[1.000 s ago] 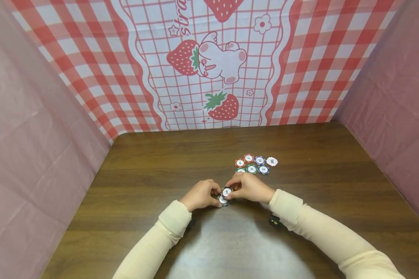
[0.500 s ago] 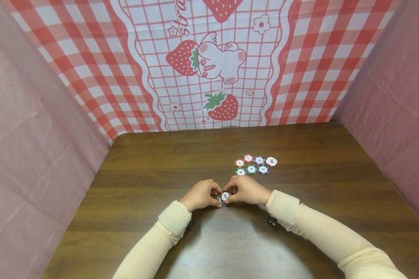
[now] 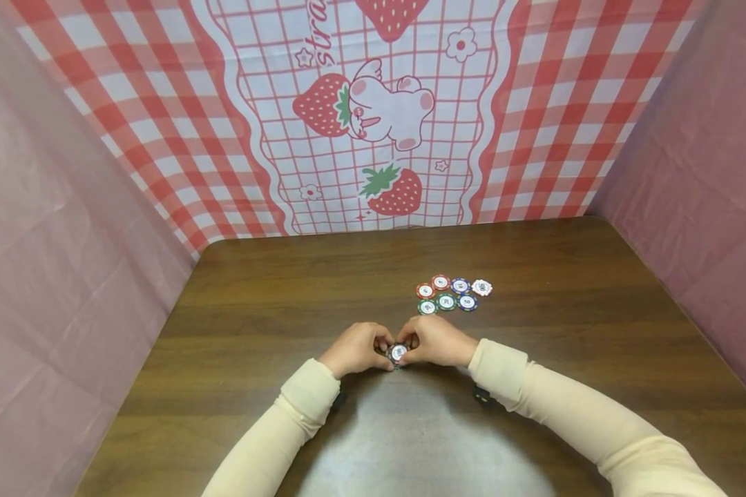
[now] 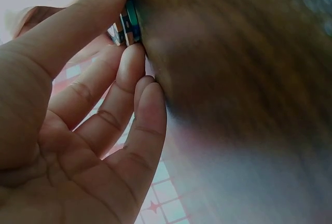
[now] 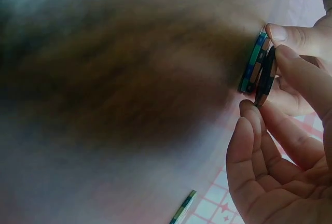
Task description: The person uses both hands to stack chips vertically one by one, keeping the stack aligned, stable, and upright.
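Note:
My left hand (image 3: 356, 348) holds a short stack of poker chips (image 5: 253, 60) on the table, thumb and fingers at its edge. Between the thumb and fingers of my right hand (image 3: 440, 342) is a black poker chip (image 5: 266, 76) with a white centre. In the head view this black chip lies over the stack and mostly hides it. Seen from the right wrist, it tilts slightly against the stack, with a narrow gap at one side. Green and blue edges of the stack (image 4: 130, 22) show in the left wrist view beside my left fingertips.
Several loose poker chips lie in two rows beyond my right hand, among them a red chip (image 3: 441, 281), a white chip (image 3: 481, 288), a green chip (image 3: 427, 306) and a blue chip (image 3: 467, 302). A strawberry-print cloth (image 3: 447, 103) hangs behind the wooden table (image 3: 273, 290).
My right hand has moved left and slightly nearer with the black chip, which now covers more of the stack. The left hand has stayed in place around the stack.

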A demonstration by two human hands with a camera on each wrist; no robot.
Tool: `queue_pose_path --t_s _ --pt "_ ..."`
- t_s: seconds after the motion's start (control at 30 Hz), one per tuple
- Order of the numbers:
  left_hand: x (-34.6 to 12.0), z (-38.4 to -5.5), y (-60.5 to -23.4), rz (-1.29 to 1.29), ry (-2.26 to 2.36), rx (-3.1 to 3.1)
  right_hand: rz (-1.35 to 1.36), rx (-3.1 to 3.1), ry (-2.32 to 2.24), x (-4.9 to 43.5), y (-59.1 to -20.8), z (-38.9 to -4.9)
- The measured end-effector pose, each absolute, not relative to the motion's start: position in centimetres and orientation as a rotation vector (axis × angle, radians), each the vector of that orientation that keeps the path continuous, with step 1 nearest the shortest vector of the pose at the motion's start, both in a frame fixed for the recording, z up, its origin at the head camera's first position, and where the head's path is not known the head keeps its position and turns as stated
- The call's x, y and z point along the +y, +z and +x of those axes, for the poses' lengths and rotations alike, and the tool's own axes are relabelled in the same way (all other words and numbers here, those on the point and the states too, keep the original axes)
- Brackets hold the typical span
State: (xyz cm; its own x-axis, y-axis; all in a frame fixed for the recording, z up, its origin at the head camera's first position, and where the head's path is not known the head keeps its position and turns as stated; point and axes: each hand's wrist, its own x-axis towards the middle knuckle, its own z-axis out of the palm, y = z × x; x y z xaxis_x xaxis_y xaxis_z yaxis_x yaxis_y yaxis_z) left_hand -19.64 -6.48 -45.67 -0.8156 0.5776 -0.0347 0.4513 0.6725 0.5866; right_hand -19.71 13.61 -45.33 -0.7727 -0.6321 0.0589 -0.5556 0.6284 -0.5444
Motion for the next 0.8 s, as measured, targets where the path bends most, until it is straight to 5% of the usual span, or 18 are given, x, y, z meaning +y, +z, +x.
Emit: queue_pose_path --t_s 0.8 --pt "-6.48 -19.52 -45.64 0.831 0.863 2.66 -0.976 2.735 -0.757 12.77 -45.19 -19.5"
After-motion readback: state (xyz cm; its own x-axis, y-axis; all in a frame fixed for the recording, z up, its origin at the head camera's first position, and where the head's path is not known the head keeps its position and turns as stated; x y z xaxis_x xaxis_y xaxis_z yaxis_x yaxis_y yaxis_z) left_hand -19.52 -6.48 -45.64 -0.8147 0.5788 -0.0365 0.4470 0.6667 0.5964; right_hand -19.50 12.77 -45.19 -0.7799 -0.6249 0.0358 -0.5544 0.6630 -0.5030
